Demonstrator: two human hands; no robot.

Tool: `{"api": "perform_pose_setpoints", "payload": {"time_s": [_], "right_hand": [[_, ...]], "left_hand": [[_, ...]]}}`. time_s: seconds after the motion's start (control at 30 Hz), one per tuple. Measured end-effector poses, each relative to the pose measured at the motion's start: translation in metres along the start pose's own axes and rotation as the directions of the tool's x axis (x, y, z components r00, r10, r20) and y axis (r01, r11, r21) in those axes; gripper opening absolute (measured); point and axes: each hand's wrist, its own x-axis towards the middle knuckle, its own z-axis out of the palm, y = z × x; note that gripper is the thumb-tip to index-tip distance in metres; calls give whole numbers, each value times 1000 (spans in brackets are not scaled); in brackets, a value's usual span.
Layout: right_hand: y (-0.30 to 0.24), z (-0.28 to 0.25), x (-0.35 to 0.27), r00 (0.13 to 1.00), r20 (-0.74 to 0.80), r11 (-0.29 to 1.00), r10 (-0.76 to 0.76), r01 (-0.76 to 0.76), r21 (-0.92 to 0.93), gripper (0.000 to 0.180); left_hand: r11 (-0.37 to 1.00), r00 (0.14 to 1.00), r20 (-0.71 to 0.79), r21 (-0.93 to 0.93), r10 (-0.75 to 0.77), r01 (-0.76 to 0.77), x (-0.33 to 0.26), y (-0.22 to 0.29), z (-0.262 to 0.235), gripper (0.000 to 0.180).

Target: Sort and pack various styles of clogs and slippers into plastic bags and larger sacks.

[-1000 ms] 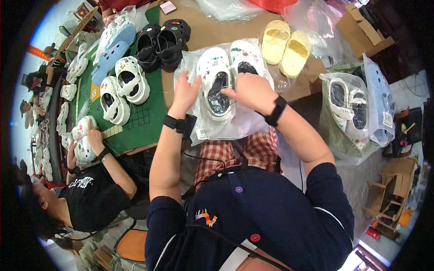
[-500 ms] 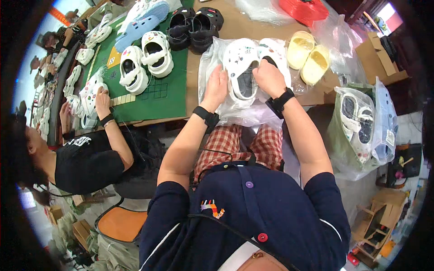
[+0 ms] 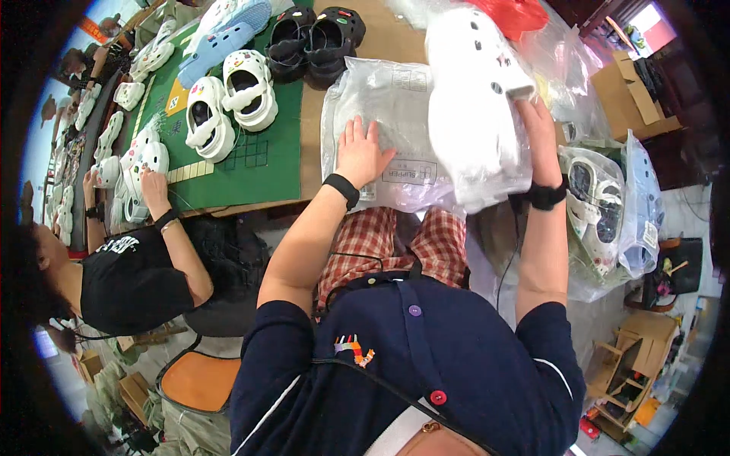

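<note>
My left hand [image 3: 362, 156] lies flat with its fingers spread on a clear plastic bag [image 3: 403, 80] at the table's front edge. Over the bag's right part, a white clog [image 3: 471, 99] with dark holes and small charms is raised and tilted. My right hand [image 3: 541, 133] grips it at its right side, the fingertips partly hidden behind it. Whether a second clog is held along with it, I cannot tell. The pale yellow slides are almost wholly hidden behind the white clog.
Black clogs [image 3: 334, 45] stand left of the bag. White clogs [image 3: 249, 90] and blue clogs [image 3: 220, 52] rest on a green mat [image 3: 281, 167]. At far left a co-worker [image 3: 144, 277] handles white clogs. Bagged shoes [image 3: 597, 201] hang at right, below a cardboard box [image 3: 635, 91].
The white footwear has been lifted off the bag and tipped to the right by my right hand, uncovering the bag. My left hand has shifted slightly and now lies flat on the bag.
</note>
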Motion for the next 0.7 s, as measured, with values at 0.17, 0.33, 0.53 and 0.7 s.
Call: {"api": "perform_pose_setpoints", "payload": {"time_s": [0.17,0.33,0.53,0.7], "right_hand": [[5,2,-41,994,92,970,-64,83,-227,37],[28,22,-53,981,183,922,-62,127,-366,28],[55,45,-52,976,217,915,30,61,-400,24],[58,42,-55,985,172,941,30,30,-336,22]], "left_hand": [[992,999,13,-118,37,-36,41,-9,-47,72],[998,919,-395,41,-26,46,144,-56,-112,61],[873,830,272,137,-487,467,250,-137,-121,76],[833,837,7,99,-548,544,255,-130,-97,34]]}}
